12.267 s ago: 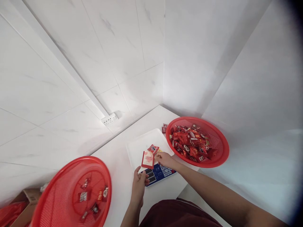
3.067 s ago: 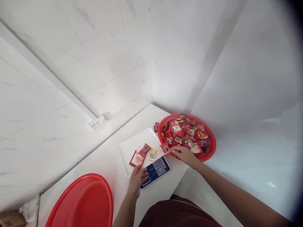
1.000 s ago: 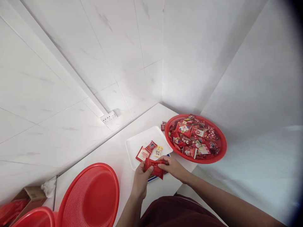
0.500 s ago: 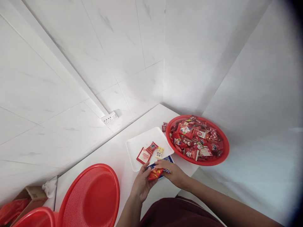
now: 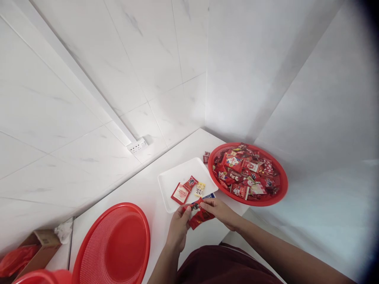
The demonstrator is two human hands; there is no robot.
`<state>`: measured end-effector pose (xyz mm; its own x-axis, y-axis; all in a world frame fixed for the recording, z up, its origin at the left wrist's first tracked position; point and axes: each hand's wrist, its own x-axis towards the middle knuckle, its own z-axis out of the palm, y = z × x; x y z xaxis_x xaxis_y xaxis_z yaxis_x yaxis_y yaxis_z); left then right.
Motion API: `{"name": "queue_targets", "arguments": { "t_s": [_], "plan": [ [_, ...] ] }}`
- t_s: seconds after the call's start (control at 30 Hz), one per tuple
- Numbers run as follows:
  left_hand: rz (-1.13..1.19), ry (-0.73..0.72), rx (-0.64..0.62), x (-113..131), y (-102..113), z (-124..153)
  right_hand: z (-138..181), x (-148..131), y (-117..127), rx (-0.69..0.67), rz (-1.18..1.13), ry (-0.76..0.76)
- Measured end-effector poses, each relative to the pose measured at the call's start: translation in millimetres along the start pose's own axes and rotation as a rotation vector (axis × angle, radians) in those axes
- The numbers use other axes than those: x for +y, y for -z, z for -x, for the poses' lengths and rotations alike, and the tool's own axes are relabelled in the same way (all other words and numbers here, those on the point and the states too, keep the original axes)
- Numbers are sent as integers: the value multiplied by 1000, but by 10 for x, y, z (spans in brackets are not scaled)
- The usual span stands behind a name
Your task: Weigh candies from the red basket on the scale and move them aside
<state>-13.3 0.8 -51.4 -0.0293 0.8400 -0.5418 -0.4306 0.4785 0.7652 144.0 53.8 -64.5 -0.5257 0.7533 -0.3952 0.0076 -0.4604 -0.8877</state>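
Note:
A red snack packet (image 5: 199, 216) with a dark and white print is stretched between my two hands, above the table's front part. My left hand (image 5: 178, 228) pinches its left end, thumb on top. My right hand (image 5: 222, 212) grips the upper right edge. Just beyond them lies a white tray (image 5: 171, 179) holding a red-bordered pink packet (image 5: 180, 193), a small red packet (image 5: 190, 183) and a yellow packet (image 5: 199, 189) with dark characters. Part of a blue-and-white printed item (image 5: 211, 195) shows by the tray's near edge; the held packet and my right hand hide the rest.
A red basket (image 5: 211, 173) full of snack packets stands at the right by the wall. Small red packets (image 5: 206, 157) lie beside it. At the left is a red mesh basket (image 5: 97, 236), with a cardboard box (image 5: 44, 246) beyond. A power strip (image 5: 137, 146) sits against the wall.
The red packet was bunched up between my hands; now it is spread out flat with its printed face showing. My hands have moved slightly apart, and less of the blue item shows.

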Motion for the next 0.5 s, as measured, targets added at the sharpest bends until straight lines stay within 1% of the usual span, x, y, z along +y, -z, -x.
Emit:
{"name": "queue_targets", "arguments": {
  "t_s": [0.07,0.1,0.17,0.23,0.3,0.37,0.43,0.47,0.5],
  "plan": [
    [-7,8,-6,-10,8,-3,-5,8,13,-43,-35,-7],
    [-10,-5,-5,-14,13,-5,-13,18,22,-44,-29,-3],
    [-14,-29,8,-21,22,-8,-38,41,42,9,32,22],
    [-20,-37,23,-25,24,-10,-68,51,64,99,142,63],
    [-24,-26,29,-31,23,-13,-89,26,86,157,270,106],
    [-23,-9,44,-43,30,-21,-89,-37,109,209,422,157],
    [-19,5,93,-61,54,-34,-70,-124,132,272,579,214],
    [-16,9,124,-71,74,-43,-58,-167,145,278,626,231],
    [-12,12,152,-81,96,-51,-47,-203,160,252,628,233]
  ]
}}
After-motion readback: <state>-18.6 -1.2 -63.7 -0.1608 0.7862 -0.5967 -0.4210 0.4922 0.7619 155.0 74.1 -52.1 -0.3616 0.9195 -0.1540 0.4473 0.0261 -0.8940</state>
